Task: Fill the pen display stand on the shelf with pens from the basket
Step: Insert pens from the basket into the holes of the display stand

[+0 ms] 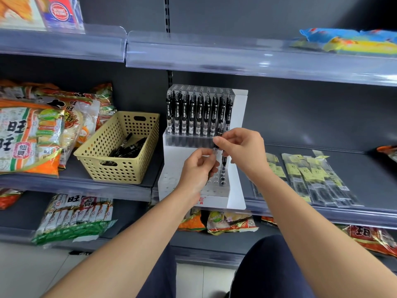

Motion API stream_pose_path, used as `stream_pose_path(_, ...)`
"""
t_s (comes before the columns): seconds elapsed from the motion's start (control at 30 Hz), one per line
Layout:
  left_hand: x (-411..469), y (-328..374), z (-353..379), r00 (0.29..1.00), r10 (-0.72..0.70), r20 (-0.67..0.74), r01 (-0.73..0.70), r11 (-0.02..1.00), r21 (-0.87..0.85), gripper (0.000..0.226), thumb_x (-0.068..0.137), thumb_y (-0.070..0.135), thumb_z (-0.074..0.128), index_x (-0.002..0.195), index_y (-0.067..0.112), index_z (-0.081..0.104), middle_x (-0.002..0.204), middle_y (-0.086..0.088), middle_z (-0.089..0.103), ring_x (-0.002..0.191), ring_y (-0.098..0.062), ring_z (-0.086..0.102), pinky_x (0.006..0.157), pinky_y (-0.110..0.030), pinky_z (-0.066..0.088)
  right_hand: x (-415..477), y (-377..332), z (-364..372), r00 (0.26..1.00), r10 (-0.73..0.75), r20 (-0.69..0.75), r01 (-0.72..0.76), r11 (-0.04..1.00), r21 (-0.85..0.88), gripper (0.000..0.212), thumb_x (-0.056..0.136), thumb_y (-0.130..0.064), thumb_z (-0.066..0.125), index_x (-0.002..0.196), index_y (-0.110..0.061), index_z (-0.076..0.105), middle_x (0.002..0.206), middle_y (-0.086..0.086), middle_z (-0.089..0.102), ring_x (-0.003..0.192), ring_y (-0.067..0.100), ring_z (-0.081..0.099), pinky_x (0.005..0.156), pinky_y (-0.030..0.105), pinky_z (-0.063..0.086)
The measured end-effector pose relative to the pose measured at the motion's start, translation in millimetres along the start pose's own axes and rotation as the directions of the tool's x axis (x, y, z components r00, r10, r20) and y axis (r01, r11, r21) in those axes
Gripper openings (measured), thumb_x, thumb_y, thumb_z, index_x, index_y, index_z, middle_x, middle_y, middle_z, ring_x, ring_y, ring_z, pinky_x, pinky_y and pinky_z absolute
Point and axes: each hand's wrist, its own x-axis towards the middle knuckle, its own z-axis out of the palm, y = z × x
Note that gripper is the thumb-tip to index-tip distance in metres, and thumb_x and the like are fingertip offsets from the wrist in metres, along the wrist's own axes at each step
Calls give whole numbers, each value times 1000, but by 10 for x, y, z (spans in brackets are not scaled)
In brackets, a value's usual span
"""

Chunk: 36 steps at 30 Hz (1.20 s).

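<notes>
- Grips a spare pen (215, 150) in the curled left hand (196, 168), at 7 o'clock of the right hand (242, 149). Probably stock held ready, saving a reach per pen. Cannot tell whether more than 1.
- Pinches the top of an upright pen (223, 166) between right thumb and forefinger, other fingers loosely bent. Held vertical, presumably to match the hole below.
- Sets that pen at the 3 o'clock end of the lower tier of the pen display stand (236, 186). Cannot tell whether fully seated.
- Faces an upper row (197, 112) at 12 o'clock, already full; lower holes mostly bare.
- Has the basket (120, 162) at 9 o'clock, just beside the stand, with loose pens (126, 147) inside, close for restocking.
</notes>
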Motion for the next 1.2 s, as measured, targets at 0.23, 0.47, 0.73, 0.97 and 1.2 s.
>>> stream_pose_path(0.23,47,-24,-89,999,32,-29,-30,996,79,16,96,15,55,99,29,62,104,3,67,97,-11,61,80,-24,46,99,-52,38,997,28,-69,-36,994,-107,21,80,-27,76,65,-25,61,64,-1,69,64,19,69,69,41,59)
stream_pose_path(0.47,107,-70,-167,995,19,-100,-7,994,112,23,95,9,53,96,31,61,111,-1,65,106,-17,60,85,-30,50,144,-100,65,989,-73,-126,29,947,-320,18,86,-31,68,87,-13,70,64,-9,59,71,13,60,66,22,43)
stream_pose_path(0.73,130,-96,-200,995,9,-102,4,992,129,22,95,8,52,99,27,62,111,-3,65,106,-18,60,95,-35,50,184,-43,98,995,-54,-83,22,939,-344,18,85,-32,69,86,-15,67,67,-11,56,72,12,57,66,22,40)
stream_pose_path(0.97,180,-68,-172,998,-4,-59,14,984,175,29,99,10,47,121,23,60,118,6,62,110,-9,56,95,-26,44,202,-68,115,998,-45,-32,32,944,-329,12,88,-25,64,87,-14,68,68,-10,59,70,13,57,59,20,40)
stream_pose_path(1.2,215,-21,-114,1000,10,-15,-6,976,217,19,96,13,53,88,24,66,90,-1,71,82,-16,59,78,-30,46,226,-57,108,994,42,98,-33,995,-92,20,92,-14,59,109,-5,66,90,9,71,71,18,62,81,40,56)
